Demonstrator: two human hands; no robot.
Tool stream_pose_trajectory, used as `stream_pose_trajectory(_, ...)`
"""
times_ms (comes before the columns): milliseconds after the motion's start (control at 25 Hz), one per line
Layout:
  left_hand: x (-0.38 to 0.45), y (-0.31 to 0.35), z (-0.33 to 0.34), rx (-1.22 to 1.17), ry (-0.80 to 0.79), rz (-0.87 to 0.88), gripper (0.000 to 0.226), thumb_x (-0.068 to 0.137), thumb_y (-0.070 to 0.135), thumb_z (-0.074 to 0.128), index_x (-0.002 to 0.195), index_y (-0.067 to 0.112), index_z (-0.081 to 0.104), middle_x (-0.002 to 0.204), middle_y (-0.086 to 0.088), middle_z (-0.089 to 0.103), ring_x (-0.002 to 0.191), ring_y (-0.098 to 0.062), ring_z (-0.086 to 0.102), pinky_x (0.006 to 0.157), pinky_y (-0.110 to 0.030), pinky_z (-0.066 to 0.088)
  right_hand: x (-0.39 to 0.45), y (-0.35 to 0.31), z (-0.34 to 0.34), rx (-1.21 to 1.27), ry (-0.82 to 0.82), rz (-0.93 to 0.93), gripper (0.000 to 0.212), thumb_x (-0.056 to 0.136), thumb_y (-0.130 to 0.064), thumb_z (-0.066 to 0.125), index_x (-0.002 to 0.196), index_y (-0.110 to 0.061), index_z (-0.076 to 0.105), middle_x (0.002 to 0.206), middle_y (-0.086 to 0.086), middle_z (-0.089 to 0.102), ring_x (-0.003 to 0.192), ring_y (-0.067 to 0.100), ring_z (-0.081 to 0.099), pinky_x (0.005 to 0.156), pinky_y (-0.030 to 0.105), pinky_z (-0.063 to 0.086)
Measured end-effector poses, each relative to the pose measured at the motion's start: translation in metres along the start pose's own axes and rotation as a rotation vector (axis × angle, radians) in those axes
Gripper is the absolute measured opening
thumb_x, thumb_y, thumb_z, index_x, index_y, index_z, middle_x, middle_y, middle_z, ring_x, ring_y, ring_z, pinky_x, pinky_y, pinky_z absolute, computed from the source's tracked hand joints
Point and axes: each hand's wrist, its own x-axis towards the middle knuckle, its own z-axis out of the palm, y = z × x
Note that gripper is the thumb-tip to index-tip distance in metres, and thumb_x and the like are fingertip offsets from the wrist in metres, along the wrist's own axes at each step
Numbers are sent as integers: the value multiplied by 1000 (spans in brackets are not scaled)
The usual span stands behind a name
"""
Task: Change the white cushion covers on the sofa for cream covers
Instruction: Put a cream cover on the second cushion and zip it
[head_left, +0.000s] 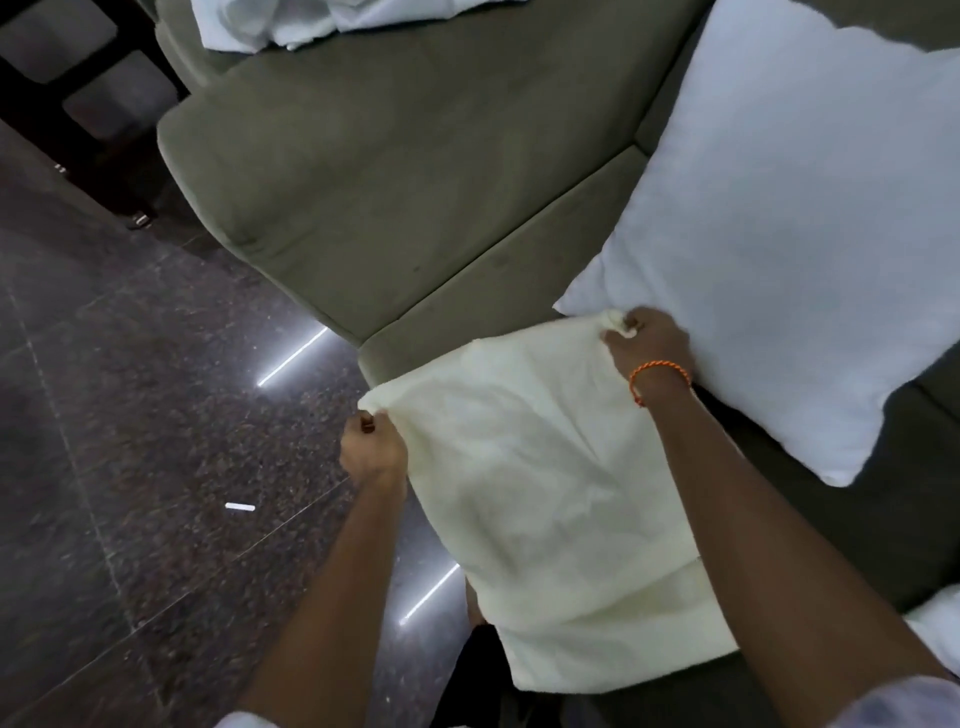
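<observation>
A cream cushion cover (550, 499) hangs spread out in front of me, over the front edge of the olive-green sofa (395, 171). My left hand (371, 449) grips its left top corner. Its right top corner is bunched in my right hand (644, 338), which wears an orange thread bracelet. Just behind my right hand a white cushion (789, 249) lies on the sofa seat and leans toward the backrest. Whether anything is inside the cream cover cannot be told.
Crumpled white fabric (291, 21) lies at the far end of the sofa. A dark polished stone floor (130, 441) stretches to the left, with dark furniture legs (93, 130) at the top left. More white cloth (940, 634) shows at the right edge.
</observation>
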Motion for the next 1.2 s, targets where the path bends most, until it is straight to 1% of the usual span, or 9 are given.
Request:
stream_pose_trajectory(120,-4,20,-12,-375,107,21,15,99,18,37,101,4,43,80,-10,70,51,-15,65,59,-35,53,9,-37,-18,328,307,-254,28,79,-25,72,100,-7,67,96,17,68,89,30,62,81,35,48)
stream_pose_trajectory(240,-9,47,-13,-583,22,163,28,99,16,43,123,12,29,128,-17,58,90,-19,69,76,-31,54,22,-74,-19,447,402,-407,47,79,-8,65,125,-8,55,120,13,59,108,22,56,97,17,41)
stream_pose_trajectory(320,-15,47,0,-414,-164,306,68,95,24,52,146,16,8,152,-10,32,125,-21,52,96,-31,45,20,-82,2,263,437,-568,45,83,-6,53,128,-5,52,134,15,50,122,24,47,107,21,34)
stream_pose_trajectory(440,-19,17,26,313,-384,589,74,94,51,42,151,17,10,160,-10,3,147,-24,12,115,-43,21,3,-46,51,-298,301,-767,41,87,-23,39,118,-5,60,138,21,47,128,34,44,106,44,36)
stream_pose_trajectory(600,-20,-2,47,742,-464,580,75,93,50,43,151,22,5,159,-9,-16,147,-24,-13,115,-52,5,-15,7,73,-461,-81,-589,52,96,-36,29,137,-8,45,151,20,31,143,29,25,116,46,19)
stream_pose_trajectory(760,-61,32,57,457,-402,707,70,87,38,56,144,11,28,155,-15,19,144,-29,14,112,-45,19,-34,11,17,200,369,-608,34,88,-19,43,103,-3,69,110,13,68,105,24,62,92,28,50)
stream_pose_trajectory(960,-132,122,96,115,-868,759,88,77,56,67,145,12,30,147,-3,39,136,-20,36,114,-34,29,-22,59,-98,600,861,-111,28,81,-10,59,107,-2,62,110,12,61,95,22,60,77,30,51)
stream_pose_trajectory(1120,-143,211,158,205,-1004,976,109,74,68,59,152,16,3,158,2,15,144,-14,19,120,-38,17,21,98,-157,882,625,267,79,68,-28,81,134,-7,42,132,8,48,118,20,51,103,38,43)
stream_pose_trajectory(1200,-138,248,173,141,-1069,741,104,79,61,61,152,14,4,155,-1,26,138,-17,33,116,-37,25,37,100,-168,975,468,210,73,68,-26,84,129,-12,46,123,-2,59,110,13,58,98,34,47)
